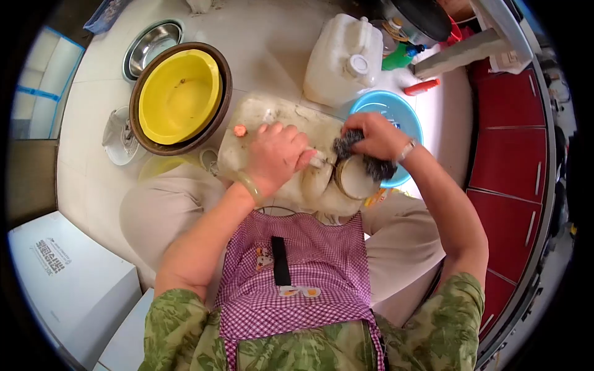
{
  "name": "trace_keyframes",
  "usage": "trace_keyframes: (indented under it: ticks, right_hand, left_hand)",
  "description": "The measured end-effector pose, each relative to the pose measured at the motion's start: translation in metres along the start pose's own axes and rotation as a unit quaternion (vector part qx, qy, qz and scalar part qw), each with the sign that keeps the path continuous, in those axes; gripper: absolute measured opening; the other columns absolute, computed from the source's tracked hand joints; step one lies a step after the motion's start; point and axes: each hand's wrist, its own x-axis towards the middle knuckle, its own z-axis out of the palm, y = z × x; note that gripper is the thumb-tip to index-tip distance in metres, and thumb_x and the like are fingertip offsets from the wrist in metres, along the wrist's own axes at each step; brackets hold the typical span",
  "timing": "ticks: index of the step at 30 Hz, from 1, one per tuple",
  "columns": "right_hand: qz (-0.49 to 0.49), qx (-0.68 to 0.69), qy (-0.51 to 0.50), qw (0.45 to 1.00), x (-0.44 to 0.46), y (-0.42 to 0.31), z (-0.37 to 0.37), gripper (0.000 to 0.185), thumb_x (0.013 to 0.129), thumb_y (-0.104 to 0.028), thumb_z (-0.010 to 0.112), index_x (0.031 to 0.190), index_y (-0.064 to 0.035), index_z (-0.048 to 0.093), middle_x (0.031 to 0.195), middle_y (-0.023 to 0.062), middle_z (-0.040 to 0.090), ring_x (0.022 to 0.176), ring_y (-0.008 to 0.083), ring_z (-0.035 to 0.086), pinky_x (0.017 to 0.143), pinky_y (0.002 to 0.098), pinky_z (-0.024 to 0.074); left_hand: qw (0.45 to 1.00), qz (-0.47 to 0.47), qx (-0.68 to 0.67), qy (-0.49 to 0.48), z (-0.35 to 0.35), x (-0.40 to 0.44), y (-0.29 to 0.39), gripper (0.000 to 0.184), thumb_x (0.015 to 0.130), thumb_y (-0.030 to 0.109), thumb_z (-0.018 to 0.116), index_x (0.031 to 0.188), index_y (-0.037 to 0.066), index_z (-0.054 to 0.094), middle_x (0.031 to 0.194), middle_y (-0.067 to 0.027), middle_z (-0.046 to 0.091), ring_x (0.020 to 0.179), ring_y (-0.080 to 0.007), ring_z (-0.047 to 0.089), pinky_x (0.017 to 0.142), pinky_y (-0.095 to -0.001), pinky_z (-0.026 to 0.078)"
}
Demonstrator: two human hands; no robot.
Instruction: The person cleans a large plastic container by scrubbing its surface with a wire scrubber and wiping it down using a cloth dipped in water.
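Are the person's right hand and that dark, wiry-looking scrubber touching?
Touching. The head view shows the fingertips of the right hand pinching the scrubber, with its dark strands bunched against them.

A yellow basin (179, 102) sits inside a brown basin (226, 83) on the floor (260, 49), beside a metal bowl (153, 46). A white jug (337, 65) stands near a green bottle (398, 57). Red cabinets (508, 148) stand opposite a pale box (71, 275).

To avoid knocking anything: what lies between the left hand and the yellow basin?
The head view shows a small orange piece by the left hand, on the stained pale slab, then the brown basin around the yellow basin.
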Motion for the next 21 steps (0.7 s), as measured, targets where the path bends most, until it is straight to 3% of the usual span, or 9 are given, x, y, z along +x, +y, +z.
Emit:
trace_keyframes:
  ticks: [3,6,7,10,11,14,18,21]
  right_hand:
    - [0.009,-0.033,0.111,0.993,0.004,0.024,0.0,0.033,0.072,-0.017,0.075,0.101,-0.0015,0.07,0.093,0.0199,0.069,0.088,0.0359,0.066,0.082,0.0401,0.0532]
    - [0.059,0.05,0.191,0.978,-0.015,0.024,-0.016,0.033,0.072,-0.016,0.075,0.101,-0.0014,0.07,0.093,0.02,0.069,0.086,0.0373,0.066,0.081,0.0409,0.053]
    - [0.093,0.158,0.169,0.968,-0.023,0.012,-0.017,0.034,0.072,-0.016,0.075,0.102,-0.002,0.07,0.093,0.0201,0.068,0.087,0.0377,0.065,0.082,0.0416,0.0526]
    - [-0.081,0.041,0.104,0.99,-0.025,-0.013,0.01,0.032,0.073,-0.016,0.074,0.102,-0.0024,0.07,0.094,0.0199,0.068,0.09,0.0374,0.065,0.083,0.0423,0.052]
    - [-0.03,0.061,0.101,0.993,-0.022,-0.009,0.013,0.031,0.074,-0.017,0.074,0.101,-0.0021,0.069,0.095,0.0198,0.067,0.093,0.0376,0.064,0.084,0.0423,0.0516]
    - [0.067,-0.131,0.203,0.968,-0.005,0.045,0.009,0.031,0.073,-0.019,0.075,0.098,-0.0015,0.068,0.096,0.0202,0.067,0.093,0.0388,0.064,0.084,0.0428,0.0514]
    - [0.111,0.15,0.306,0.933,-0.043,0.012,0.001,0.031,0.077,-0.016,0.073,0.103,0.0003,0.069,0.097,0.0153,0.069,0.091,0.0281,0.066,0.085,0.0362,0.0515]
    - [0.129,0.219,0.303,0.919,-0.081,-0.009,0.012,0.035,0.082,-0.015,0.071,0.112,0.0011,0.066,0.102,0.0101,0.069,0.093,0.0198,0.065,0.086,0.0318,0.0514]
  left_hand:
    - [1.0,-0.007,0.006,-0.019,-0.002,0.006,0.001,0.018,0.086,0.029,0.065,0.079,0.013,0.058,0.078,-0.0038,0.055,0.078,-0.0248,0.055,0.072,-0.0389,0.042]
    - [1.0,-0.004,0.013,-0.012,-0.004,0.001,0.001,0.016,0.085,0.027,0.064,0.078,0.014,0.058,0.077,-0.0038,0.055,0.078,-0.0248,0.055,0.071,-0.039,0.043]
    - [1.0,-0.008,0.021,-0.011,-0.004,0.0,0.0,0.016,0.086,0.027,0.064,0.079,0.014,0.058,0.078,-0.0039,0.055,0.078,-0.0248,0.055,0.071,-0.039,0.043]
    - [0.999,-0.014,0.029,-0.024,-0.001,0.003,0.002,0.015,0.086,0.026,0.063,0.079,0.013,0.059,0.078,-0.0042,0.055,0.079,-0.0251,0.056,0.072,-0.0391,0.044]
    - [0.999,-0.014,0.029,-0.029,-0.001,0.003,0.002,0.015,0.086,0.026,0.063,0.079,0.013,0.059,0.078,-0.0044,0.055,0.079,-0.0253,0.056,0.072,-0.0392,0.044]
    - [0.999,-0.01,0.026,-0.036,-0.002,0.002,0.006,0.015,0.086,0.025,0.063,0.079,0.013,0.06,0.077,-0.0046,0.056,0.08,-0.0259,0.056,0.073,-0.0397,0.044]
    - [0.999,-0.017,0.031,-0.032,-0.003,0.002,0.002,0.017,0.086,0.026,0.063,0.077,0.012,0.06,0.077,-0.0047,0.057,0.08,-0.0264,0.057,0.074,-0.0411,0.045]
    - [0.999,-0.026,0.025,-0.021,-0.004,0.007,0.006,0.019,0.086,0.026,0.064,0.077,0.01,0.06,0.076,-0.0057,0.059,0.079,-0.0272,0.058,0.075,-0.0418,0.045]
